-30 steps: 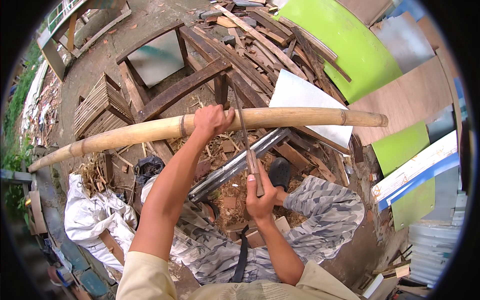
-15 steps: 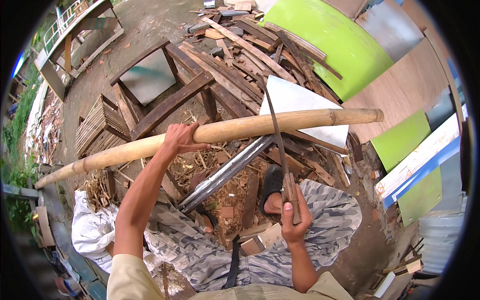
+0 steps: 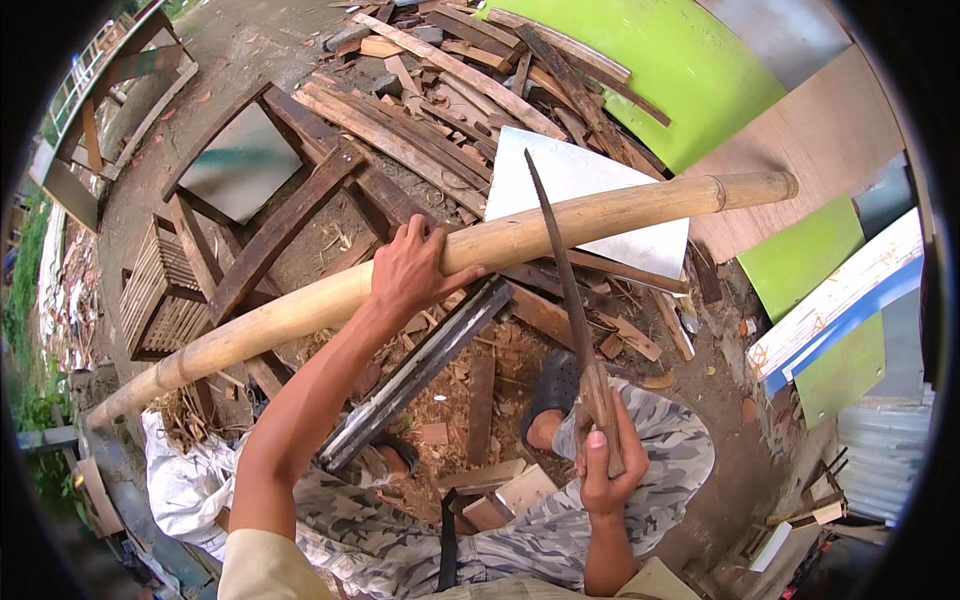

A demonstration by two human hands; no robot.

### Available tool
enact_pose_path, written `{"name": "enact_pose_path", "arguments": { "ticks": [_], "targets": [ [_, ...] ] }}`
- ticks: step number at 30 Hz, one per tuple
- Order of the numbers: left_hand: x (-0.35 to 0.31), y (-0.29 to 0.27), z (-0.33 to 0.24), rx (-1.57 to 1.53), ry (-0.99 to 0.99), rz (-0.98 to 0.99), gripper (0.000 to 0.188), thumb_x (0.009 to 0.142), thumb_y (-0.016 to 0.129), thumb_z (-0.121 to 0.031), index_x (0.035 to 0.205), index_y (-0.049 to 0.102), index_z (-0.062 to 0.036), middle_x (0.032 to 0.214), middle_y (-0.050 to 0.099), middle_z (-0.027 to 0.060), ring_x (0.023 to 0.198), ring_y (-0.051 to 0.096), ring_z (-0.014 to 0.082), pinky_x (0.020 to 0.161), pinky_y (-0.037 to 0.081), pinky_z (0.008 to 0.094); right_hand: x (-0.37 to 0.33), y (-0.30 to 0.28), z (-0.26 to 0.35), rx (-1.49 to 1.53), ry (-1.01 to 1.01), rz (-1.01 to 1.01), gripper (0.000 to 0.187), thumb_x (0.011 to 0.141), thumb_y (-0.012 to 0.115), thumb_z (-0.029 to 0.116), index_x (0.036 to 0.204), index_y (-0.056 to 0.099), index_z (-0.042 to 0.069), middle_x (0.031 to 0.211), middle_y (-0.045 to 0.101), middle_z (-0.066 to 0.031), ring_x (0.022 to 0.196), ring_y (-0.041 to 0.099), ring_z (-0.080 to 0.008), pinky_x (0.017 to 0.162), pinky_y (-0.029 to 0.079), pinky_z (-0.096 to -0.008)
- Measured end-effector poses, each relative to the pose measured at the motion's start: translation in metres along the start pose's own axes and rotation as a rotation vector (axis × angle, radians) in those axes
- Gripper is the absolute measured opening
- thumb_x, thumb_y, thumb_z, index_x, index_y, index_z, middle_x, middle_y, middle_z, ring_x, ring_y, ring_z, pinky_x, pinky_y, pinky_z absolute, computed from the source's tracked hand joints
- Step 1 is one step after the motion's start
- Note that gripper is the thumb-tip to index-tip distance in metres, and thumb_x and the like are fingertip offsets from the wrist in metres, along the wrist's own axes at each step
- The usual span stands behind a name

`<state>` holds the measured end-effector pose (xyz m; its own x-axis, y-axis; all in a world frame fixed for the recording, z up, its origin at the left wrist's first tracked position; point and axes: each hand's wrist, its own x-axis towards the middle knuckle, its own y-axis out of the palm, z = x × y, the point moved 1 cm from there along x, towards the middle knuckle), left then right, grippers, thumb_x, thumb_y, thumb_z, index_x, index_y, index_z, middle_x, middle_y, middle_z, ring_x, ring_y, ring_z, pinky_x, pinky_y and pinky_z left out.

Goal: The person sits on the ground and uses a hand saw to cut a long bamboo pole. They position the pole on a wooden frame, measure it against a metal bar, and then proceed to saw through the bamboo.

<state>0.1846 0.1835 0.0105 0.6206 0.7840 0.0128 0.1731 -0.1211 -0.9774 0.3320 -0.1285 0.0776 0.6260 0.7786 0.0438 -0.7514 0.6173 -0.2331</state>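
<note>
A long tan bamboo pole point(image 3: 620, 213) lies slantwise across the view, its left end low and its right end raised. My left hand point(image 3: 410, 268) is closed around the pole left of its middle, thumb along the near side. In my right hand point(image 3: 612, 460) is a handsaw point(image 3: 560, 255), gripped by its wooden handle with the thumb on top. Its narrow dark blade points away from me and crosses the pole to the right of my left hand. Whether the teeth touch the bamboo I cannot tell. Below the pole slants a worn, paint-streaked timber point(image 3: 420, 375).
Scrap wood point(image 3: 430, 120) is heaped ahead, beside an upturned wooden frame point(image 3: 245, 165) and a slatted crate point(image 3: 165, 290). A white board point(image 3: 590, 190) lies behind the pole. Green sheets point(image 3: 690, 70) stand at the right. Wood offcuts point(image 3: 500, 490) lie between my legs.
The bamboo pole and my left hand have shifted to the right together. The saw now crosses the pole farther from its right-hand joint. The whole view has moved slightly.
</note>
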Motion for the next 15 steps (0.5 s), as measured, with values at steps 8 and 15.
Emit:
{"name": "enact_pose_path", "arguments": {
  "ticks": [8,15],
  "targets": [
    [-0.006,0.015,0.002,0.05,0.054,-0.103,0.077,0.083,0.064,-0.074,0.101,0.063,0.0011,0.093,0.051,0.0122,0.086,0.06,0.0265,0.06,0.055,0.0369,0.038,-0.004,-0.009,-0.123,0.112,0.14,0.05,0.093,0.06,0.016,0.133,0.056,-0.015,0.096,0.073,-0.0196,0.083,0.07,-0.0177,0.076,0.055,-0.0302],
    [-0.008,0.015,-0.006,0.073,0.014,-0.156,0.071,0.087,0.063,-0.068,0.108,0.063,-0.0004,0.098,0.054,0.0138,0.091,0.06,0.0283,0.071,0.054,0.0411,0.058,-0.007,-0.021,-0.074,0.004,0.208,0.049,0.095,0.062,0.016,0.133,0.057,-0.013,0.096,0.074,-0.0177,0.083,0.07,-0.017,0.075,0.055,-0.0298]
  ]
}}
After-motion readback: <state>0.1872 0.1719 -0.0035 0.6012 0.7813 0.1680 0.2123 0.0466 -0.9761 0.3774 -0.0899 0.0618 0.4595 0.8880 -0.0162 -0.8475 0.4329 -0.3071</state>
